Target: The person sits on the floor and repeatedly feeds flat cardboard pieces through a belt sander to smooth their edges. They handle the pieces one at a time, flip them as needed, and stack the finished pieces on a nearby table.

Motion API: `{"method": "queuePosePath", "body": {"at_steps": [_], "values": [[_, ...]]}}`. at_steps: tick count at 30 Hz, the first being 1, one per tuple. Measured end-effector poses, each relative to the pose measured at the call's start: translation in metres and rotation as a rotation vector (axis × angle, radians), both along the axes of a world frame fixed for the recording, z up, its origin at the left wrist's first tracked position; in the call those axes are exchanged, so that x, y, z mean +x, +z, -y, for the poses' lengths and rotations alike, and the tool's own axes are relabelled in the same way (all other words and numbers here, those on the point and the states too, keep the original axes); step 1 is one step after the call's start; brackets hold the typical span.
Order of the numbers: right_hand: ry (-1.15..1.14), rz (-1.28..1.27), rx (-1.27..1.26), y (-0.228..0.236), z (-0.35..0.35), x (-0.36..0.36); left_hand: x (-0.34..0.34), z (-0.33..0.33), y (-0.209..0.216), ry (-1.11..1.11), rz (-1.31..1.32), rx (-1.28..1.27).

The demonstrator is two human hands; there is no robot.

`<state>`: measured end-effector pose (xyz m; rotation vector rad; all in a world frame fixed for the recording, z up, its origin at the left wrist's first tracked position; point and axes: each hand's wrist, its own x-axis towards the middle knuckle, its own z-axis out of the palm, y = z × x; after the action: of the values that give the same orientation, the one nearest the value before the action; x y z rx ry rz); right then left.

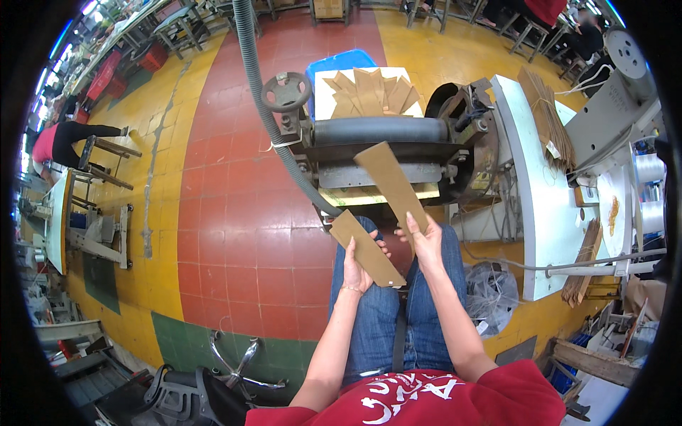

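Note:
My left hand (357,268) grips a flat tan strip (366,250), which looks like leather or board, above my lap. Its fingers wrap round the strip's edges, and a small white mark shows at the near end. A second strip (389,179) of the same kind is pinched by its near end in my right hand (425,241). That strip slants up and away, its far end in front of the roller machine's (380,130) dark roller. Beyond the roller, several like strips (371,92) lie fanned out on a white board.
A grey hose (250,71) and a handwheel (286,92) stand at the machine's left. On the right, a pale table (522,177) bears a bundle of brown strips (547,117) and a sewing machine (614,106). A plastic bag (491,295) lies by my right knee. A person bends at far left.

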<state>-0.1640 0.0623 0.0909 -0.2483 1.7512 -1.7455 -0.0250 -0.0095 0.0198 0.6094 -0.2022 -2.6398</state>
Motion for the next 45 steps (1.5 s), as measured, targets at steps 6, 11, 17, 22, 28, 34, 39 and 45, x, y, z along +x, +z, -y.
{"method": "queuePosePath", "body": {"at_steps": [6,11,17,22,28,34,39,45], "values": [[-0.024,0.445,0.095,-0.040,-0.016,0.017,0.001,0.002,-0.001,0.020,0.011,0.047],[0.052,0.260,-0.069,-0.040,0.041,-0.027,0.003,0.002,-0.003,0.003,-0.105,0.052],[0.078,-0.680,0.448,-0.043,0.022,0.002,-0.003,0.001,-0.002,-0.047,0.054,-0.006],[0.581,-0.286,0.571,-0.014,-0.057,0.039,-0.001,-0.007,-0.011,-0.054,0.144,-0.055],[0.510,-1.227,0.503,0.050,-0.026,0.030,0.002,-0.007,-0.021,0.028,0.056,0.039],[0.356,-1.129,0.046,0.092,-0.001,0.007,0.002,-0.004,-0.016,0.011,0.014,0.043],[0.132,-0.201,-0.051,0.039,0.012,0.001,-0.001,-0.004,-0.012,-0.007,0.009,0.025],[0.112,0.221,0.223,-0.032,0.002,0.005,0.000,-0.002,-0.009,-0.039,0.050,0.040]]}}
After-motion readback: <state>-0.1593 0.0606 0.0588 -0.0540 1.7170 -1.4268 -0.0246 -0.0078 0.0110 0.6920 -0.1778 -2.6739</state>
